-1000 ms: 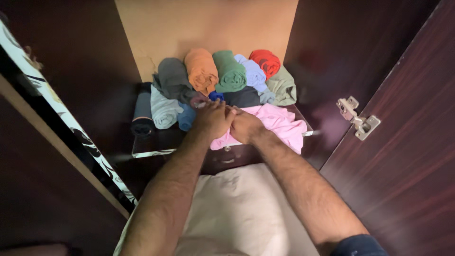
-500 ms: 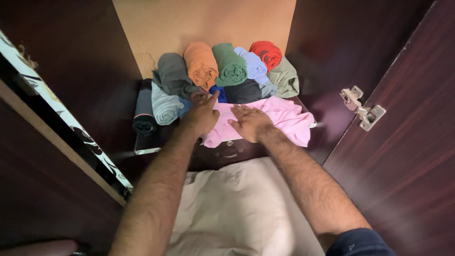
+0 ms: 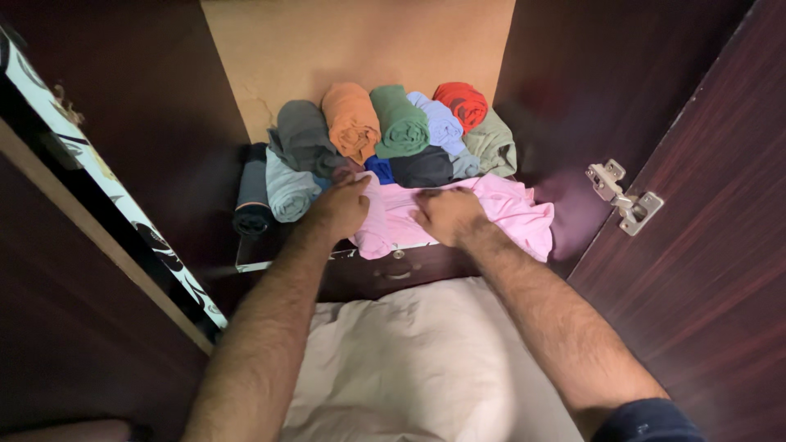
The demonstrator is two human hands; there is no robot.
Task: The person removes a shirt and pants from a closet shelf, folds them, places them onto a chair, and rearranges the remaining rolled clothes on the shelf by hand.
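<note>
The pink garment (image 3: 483,214) under both hands is soft, matt cloth, creased and rumpled, and the rolled clothes behind it at twelve o'clock, among them the orange roll (image 3: 352,121), the green roll (image 3: 399,123) and the red roll (image 3: 461,104), look like matt knitted fabric with a faintly ribbed face. The wardrobe door (image 3: 704,213) at three o'clock is dark wood-grain laminate with a smooth, slightly glossy sheen, and it carries a bright bare-metal hinge (image 3: 620,195). The back panel (image 3: 360,41) is pale, matt board, scuffed and rough at its lower left, while the shelf edge (image 3: 262,263) at nine o'clock shines glossy.
</note>
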